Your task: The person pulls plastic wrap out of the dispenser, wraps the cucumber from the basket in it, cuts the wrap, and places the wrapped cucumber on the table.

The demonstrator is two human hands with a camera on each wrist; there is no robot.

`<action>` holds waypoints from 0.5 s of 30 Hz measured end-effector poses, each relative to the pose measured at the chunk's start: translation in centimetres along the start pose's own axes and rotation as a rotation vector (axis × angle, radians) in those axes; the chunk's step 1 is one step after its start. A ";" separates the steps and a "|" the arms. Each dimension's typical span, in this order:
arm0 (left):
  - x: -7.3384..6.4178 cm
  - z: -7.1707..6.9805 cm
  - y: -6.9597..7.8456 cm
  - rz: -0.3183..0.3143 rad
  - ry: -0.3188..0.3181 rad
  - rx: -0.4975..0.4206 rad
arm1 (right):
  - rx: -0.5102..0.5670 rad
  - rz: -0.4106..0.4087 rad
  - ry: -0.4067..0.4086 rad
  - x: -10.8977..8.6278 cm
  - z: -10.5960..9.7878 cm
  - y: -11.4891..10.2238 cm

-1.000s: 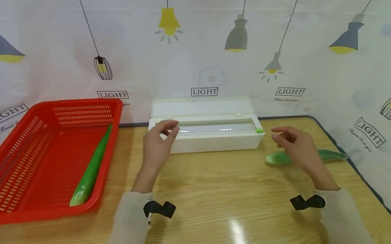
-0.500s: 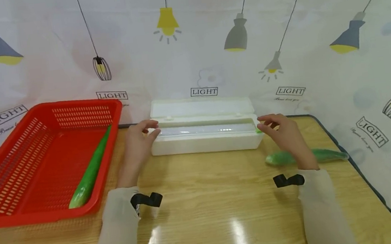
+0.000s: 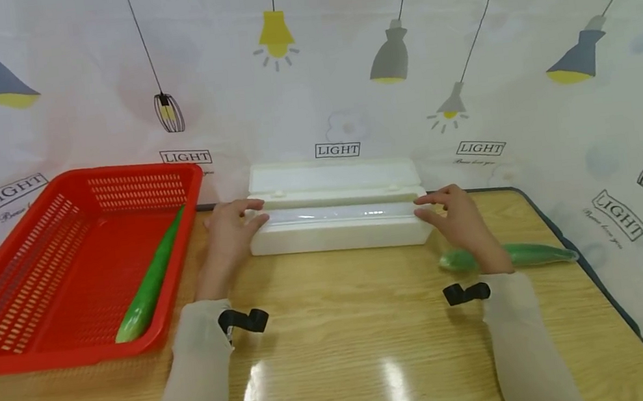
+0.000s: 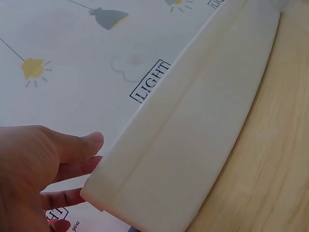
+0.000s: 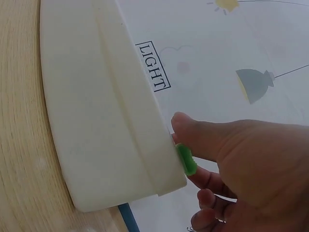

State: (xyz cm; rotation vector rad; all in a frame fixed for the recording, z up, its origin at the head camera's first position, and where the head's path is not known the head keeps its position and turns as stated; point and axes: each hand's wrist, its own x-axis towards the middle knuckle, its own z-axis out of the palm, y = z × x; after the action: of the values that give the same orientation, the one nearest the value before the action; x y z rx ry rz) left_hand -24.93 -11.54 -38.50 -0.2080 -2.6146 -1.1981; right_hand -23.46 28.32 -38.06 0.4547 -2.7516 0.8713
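A white cling film dispenser [image 3: 340, 236] stands with its lid [image 3: 333, 174] raised, clear film [image 3: 334, 213] showing along its top. My left hand [image 3: 229, 233] is at its left end, thumb and forefinger spread a little at the film's edge. At the opposite end my right hand [image 3: 457, 219] has its thumb and forefinger by the corner. In the right wrist view the thumb lies against the green slider [image 5: 186, 160], which the hand hides in the head view. The left wrist view shows the left thumb [image 4: 94, 144] beside the dispenser's end.
A red plastic basket [image 3: 79, 356] on the left holds one cucumber [image 3: 150, 280]. Another cucumber [image 3: 539, 253], seemingly wrapped in clear film, lies on the wooden table [image 3: 335, 330] behind the right wrist. A patterned backdrop [image 3: 330, 62] rises behind the dispenser.
My left hand has moved left to the dispenser's left end. My right hand has come left from above the cucumber to the slider end, covering the green slider. The dispenser stays put.
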 end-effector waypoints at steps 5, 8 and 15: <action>0.4 0.7 -0.2 0.000 0.024 0.052 | -0.018 0.009 -0.003 0.1 0.3 -0.1; 0.6 1.3 -0.3 0.004 0.063 0.082 | -0.031 0.030 0.011 0.2 0.4 -0.3; 0.7 2.1 -0.1 0.025 0.149 0.173 | -0.071 0.055 0.058 0.5 1.0 -0.8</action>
State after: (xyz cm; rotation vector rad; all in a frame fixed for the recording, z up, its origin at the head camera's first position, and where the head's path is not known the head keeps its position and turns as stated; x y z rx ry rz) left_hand -26.01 -9.95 -39.67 -0.1136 -2.5591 -0.9352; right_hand -23.74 26.98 -38.25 0.3375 -2.7434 0.7835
